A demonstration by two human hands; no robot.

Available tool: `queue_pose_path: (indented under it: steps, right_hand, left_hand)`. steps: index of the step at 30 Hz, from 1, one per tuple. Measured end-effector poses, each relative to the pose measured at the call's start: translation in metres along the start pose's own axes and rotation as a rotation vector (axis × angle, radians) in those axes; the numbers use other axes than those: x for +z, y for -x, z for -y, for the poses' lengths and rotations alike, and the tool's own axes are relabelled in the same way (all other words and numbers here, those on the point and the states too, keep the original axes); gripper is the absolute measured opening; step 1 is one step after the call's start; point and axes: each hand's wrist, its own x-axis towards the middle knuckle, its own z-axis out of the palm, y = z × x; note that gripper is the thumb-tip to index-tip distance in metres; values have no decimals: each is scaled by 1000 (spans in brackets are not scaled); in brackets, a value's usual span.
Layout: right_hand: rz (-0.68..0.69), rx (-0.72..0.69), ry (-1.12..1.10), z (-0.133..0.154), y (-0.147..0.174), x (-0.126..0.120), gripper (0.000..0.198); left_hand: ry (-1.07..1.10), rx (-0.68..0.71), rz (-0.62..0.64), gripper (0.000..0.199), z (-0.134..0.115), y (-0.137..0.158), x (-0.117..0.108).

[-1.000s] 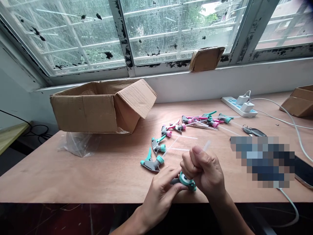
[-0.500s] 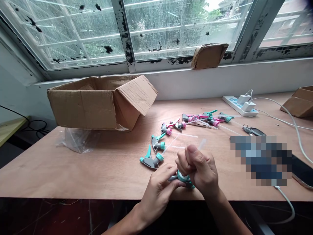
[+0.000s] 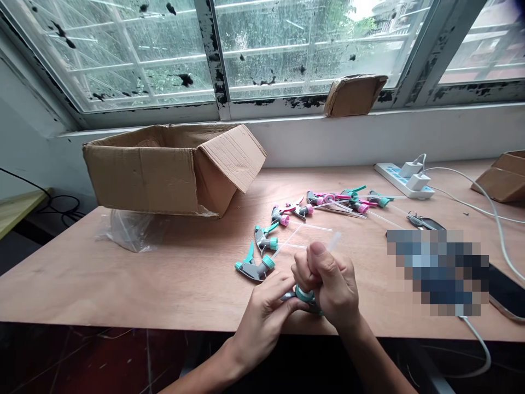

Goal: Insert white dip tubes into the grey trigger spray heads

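Observation:
My left hand (image 3: 264,314) is closed round a grey and teal trigger spray head (image 3: 304,294) close to the table's front edge. Its teal collar faces up, and my fingers hide much of the body. Right above the collar, my right hand (image 3: 330,279) is in a fist around a clear plastic tube (image 3: 335,241), whose end sticks out past the thumb. Just beyond my left hand lies another grey and teal spray head (image 3: 255,268), with a second teal one (image 3: 266,239) behind it.
Several pink and teal spray heads (image 3: 356,202) lie farther back with their tubes. An open cardboard box (image 3: 139,180) stands at the left over a clear plastic bag (image 3: 131,232). To the right are a power strip (image 3: 404,180), keys (image 3: 424,221), a phone (image 3: 506,287) and white cables.
Both hands keep their hold on the spray head and tube. My right fist has shifted slightly left and down; the whole view has tilted a little.

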Motion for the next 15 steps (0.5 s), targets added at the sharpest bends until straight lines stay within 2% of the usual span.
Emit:
queue_pose_path:
  steps: [7,12,15]
  right_hand:
    - [-28,30,79,-8,1,-2,53]
    - [-79,9,-12,-3,-4,2,53]
    - [-93,-15,-78,10,-9,5,52]
  left_hand:
    - [43,-13,-25,29,-2,-2,1]
    - [38,-58,-38,24,-2,-1,1]
    - [84,-90,-73,31,0,1,1]
